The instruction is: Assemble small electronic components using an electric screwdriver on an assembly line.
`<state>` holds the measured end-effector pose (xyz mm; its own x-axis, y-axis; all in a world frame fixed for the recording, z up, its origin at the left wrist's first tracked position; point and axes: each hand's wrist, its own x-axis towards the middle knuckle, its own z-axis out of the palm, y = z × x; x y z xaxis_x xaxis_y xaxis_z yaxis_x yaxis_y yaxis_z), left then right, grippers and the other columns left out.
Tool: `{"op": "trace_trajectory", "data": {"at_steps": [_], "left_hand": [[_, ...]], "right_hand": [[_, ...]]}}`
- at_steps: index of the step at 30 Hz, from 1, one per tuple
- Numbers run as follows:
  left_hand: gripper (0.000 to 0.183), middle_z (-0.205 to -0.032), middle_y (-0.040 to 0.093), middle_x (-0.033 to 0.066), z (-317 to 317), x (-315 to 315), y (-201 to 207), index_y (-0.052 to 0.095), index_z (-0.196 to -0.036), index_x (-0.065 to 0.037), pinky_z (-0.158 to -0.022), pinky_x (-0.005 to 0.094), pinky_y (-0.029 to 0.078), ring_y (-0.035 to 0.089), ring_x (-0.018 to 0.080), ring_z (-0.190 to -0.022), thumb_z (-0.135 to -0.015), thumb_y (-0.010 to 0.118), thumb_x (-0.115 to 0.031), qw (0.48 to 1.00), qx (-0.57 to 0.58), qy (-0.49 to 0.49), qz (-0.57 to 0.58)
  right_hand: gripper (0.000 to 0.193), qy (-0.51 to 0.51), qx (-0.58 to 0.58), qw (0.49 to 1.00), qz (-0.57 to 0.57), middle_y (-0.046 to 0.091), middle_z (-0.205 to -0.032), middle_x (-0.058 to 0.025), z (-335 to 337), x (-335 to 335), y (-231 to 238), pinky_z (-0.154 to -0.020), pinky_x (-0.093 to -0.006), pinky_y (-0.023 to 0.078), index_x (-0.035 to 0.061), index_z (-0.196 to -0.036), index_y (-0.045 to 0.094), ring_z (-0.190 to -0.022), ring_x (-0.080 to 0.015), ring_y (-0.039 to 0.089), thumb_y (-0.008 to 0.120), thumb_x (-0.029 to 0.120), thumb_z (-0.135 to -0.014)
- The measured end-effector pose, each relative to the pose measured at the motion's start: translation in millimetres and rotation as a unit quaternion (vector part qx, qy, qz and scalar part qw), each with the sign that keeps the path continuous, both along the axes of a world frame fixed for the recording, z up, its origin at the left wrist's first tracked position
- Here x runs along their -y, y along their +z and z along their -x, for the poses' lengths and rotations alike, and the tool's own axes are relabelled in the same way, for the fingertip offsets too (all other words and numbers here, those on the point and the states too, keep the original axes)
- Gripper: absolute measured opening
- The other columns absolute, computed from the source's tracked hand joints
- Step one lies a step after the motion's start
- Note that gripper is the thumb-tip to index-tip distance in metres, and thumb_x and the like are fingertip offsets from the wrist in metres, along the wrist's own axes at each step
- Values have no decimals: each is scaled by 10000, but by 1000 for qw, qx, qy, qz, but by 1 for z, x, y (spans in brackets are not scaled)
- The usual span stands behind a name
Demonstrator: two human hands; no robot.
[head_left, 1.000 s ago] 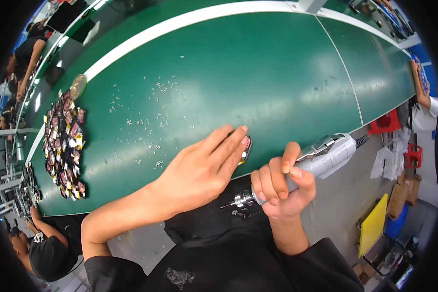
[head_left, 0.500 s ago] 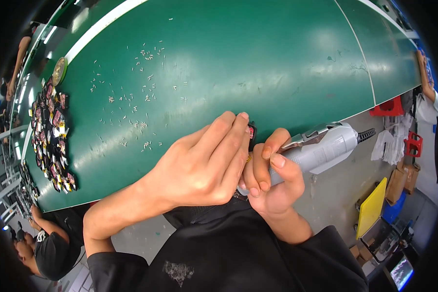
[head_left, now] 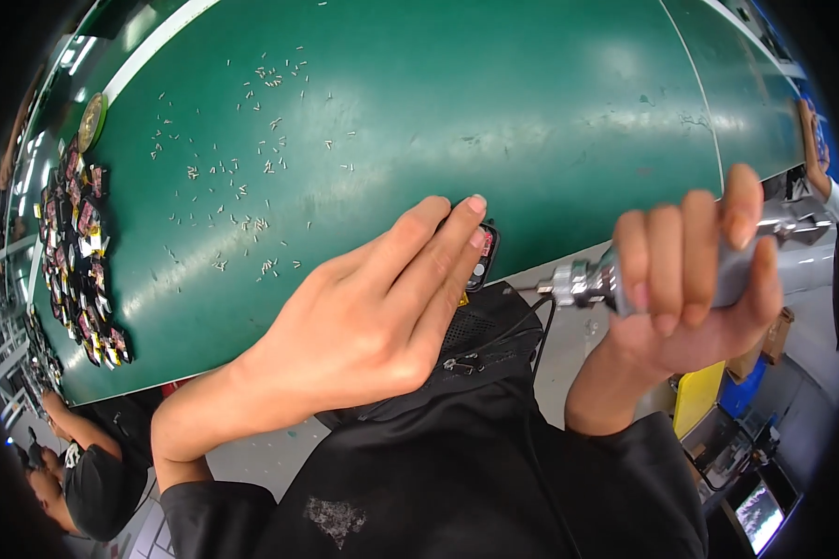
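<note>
My left hand (head_left: 368,312) presses a small black electronic part (head_left: 483,265) at the near edge of the green table, its fingers lying over it. Part of that piece is hidden by the fingers; a reddish patch and a pale round spot show beside them. To the right, my right hand (head_left: 690,270) is wrapped round a grey electric screwdriver (head_left: 589,282). The tool lies nearly level, its metal nose and thin bit aimed left at the black part, just short of it as far as I can see. Motion blurs the back end of the tool.
Many loose small screws (head_left: 242,191) lie scattered over the green table (head_left: 531,93). At the left is a pile of similar black parts (head_left: 76,252), with a round dish (head_left: 91,123) beyond. Another person (head_left: 98,484) sits at the left; a yellow panel (head_left: 699,396) stands at the right.
My right hand has moved right, away from my left hand, and swung the screwdriver round so that its bit points left. The left hand stays on the black part; the view has shifted slightly.
</note>
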<state>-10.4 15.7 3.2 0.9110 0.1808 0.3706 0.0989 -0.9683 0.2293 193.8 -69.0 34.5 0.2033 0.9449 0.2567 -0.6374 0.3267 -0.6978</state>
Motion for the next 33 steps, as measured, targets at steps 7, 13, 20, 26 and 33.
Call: {"op": "trace_trajectory", "data": {"at_steps": [7, 13, 20, 26, 33], "left_hand": [[419, -1145, 607, 195, 2, -2, -6, 621, -1029, 122, -688, 347, 577, 609, 314, -965, -620, 663, 36, 1000, 13, 5, -3], [407, -1135, 610, 196, 2, -1, -7, 622, -1020, 122, -672, 345, 576, 607, 315, -950, -625, 668, 35, 999, 22, 8, 22], [429, -1126, 606, 212, 0, 2, -12, 614, -1010, 137, -664, 349, 569, 600, 329, -947, -593, 660, 46, 999, 44, 6, 7], [438, -1115, 595, 215, -1, 1, -4, 609, -1010, 147, -688, 371, 562, 587, 334, -965, -585, 640, 45, 999, 28, 4, 31], [386, -1089, 601, 222, 16, 2, 3, 605, -1003, 137, -792, 335, 540, 576, 317, -1010, -660, 615, -40, 996, 28, -4, 87]], "right_hand": [[174, 26, 81, 996, -7, 400, -518, 30, -8, -25, -4, -545, -265, 369, 69, -952, 459, -445, -87, 407, 409, 236, -949], [167, 0, 102, 995, 17, 387, -514, 32, -2, -27, -9, -540, -265, 370, 78, -908, 452, -432, -88, 391, 404, 233, -947], [172, 65, 193, 979, 10, 384, -507, 25, 2, -33, -2, -528, -267, 391, 96, -834, 397, -415, -92, 385, 408, 224, -948], [167, 59, 231, 971, 11, 378, -498, 33, 11, -39, 5, -500, -253, 359, 92, -821, 386, -396, -79, 360, 425, 203, -940], [215, 118, 124, 980, -99, 445, -410, 33, 21, -53, -5, -324, -217, 348, 90, -727, 452, -301, -90, 411, 660, 129, -769]]}}
